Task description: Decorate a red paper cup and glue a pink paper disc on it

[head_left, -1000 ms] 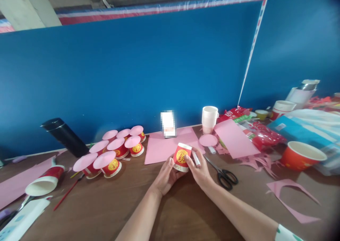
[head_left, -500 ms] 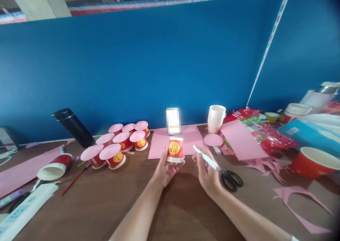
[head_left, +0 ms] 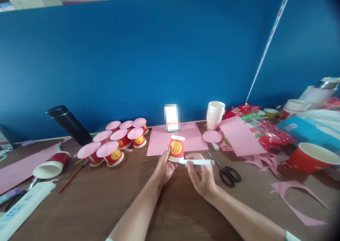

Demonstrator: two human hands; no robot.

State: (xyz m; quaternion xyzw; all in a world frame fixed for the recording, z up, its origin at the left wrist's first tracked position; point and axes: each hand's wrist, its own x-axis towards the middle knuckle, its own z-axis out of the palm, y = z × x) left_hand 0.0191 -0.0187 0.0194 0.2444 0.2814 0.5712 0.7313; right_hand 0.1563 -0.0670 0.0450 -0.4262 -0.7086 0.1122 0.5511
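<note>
My left hand (head_left: 165, 168) is closed round a red paper cup (head_left: 176, 148) with a yellow emblem, held upside down above the table. In my right hand (head_left: 203, 179) is a white pen-like stick (head_left: 198, 162), lying nearly level, its left tip at the cup's lower white rim; whether it touches I cannot tell. Black-handled scissors (head_left: 227, 173) lie just right of that hand. Behind the cup, pink paper (head_left: 159, 141) lies flat. To the left stand several upturned red cups (head_left: 114, 156) topped with pink paper discs (head_left: 107, 149).
A stack of white cups (head_left: 215, 113) and a pink disc (head_left: 211, 136) are at the back right, beside red plastic bags (head_left: 273, 134). A black flask (head_left: 70, 125) leans at the left. A cup lies on its side (head_left: 51, 166) near a red brush (head_left: 71, 179). A blue panel (head_left: 159, 56) closes the back.
My right hand has swung the white stick from a raised slant to nearly level and brought its tip to the cup's lower rim. The left hand keeps the cup, slightly tilted.
</note>
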